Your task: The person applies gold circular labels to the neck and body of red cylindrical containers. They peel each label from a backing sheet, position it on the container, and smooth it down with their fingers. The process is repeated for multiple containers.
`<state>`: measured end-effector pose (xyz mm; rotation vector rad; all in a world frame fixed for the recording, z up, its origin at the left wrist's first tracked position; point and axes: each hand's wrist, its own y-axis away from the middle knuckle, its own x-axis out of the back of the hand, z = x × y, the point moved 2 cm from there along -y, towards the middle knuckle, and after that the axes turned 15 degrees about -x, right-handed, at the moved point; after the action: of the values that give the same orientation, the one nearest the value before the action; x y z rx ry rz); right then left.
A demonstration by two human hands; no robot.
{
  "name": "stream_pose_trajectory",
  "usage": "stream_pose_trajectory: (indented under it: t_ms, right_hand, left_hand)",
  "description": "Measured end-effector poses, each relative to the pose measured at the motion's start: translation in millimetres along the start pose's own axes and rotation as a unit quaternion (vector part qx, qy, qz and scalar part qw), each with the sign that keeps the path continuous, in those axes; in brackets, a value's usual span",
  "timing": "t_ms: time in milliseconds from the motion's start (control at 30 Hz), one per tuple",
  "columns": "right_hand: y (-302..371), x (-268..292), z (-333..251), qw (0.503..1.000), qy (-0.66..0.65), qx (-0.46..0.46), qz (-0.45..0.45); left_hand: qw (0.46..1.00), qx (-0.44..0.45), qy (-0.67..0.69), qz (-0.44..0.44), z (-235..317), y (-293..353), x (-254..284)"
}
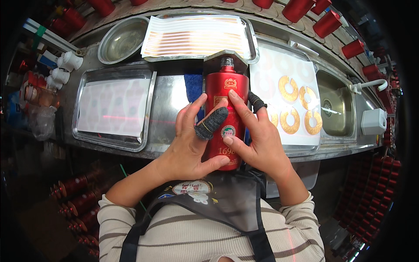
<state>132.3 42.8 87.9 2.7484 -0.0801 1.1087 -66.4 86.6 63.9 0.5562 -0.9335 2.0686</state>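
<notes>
A red bottle (213, 147) with gold print, a round green-and-white emblem and a dark neck leans back against a metal holder (217, 65) at the counter's front edge. My left hand (187, 142) lies along its left side, fingers stretched; its thumb touches the lower front, and a finger in a grey knit cover crosses the face. From the right, my right hand (265, 142) rests its thumb and a fingertip on the front. Another right finger, in a dark knit cover, reaches beside the bottle. Both hands touch the bottle with fingers spread.
Left stands a tray (77, 126) with a pale sheet; behind are a metal bowl (101, 52) and a tray of striped gold sheets (192, 37). A sheet of gold ring-shaped decals (288, 89) lies right, beside a sink (334, 113). A blue cloth (192, 85) sits near the bottle. Red bottles (327, 24) line the back.
</notes>
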Motion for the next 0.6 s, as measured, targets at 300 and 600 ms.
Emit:
stream_pose_trajectory:
  t_ms: [300, 600]
  right_hand:
    - [2.2, -0.8, 2.7, 1.0, -0.01, 0.004, 0.006]
    - [5.1, 3.5, -0.5, 0.999, -0.017, -0.035, -0.019]
  left_hand:
    - [1.0, 0.005, -0.006, -0.006, 2.1, -1.7, 1.7]
    - [1.0, 0.004, -0.002, -0.006, 0.6, 1.0, 1.5]
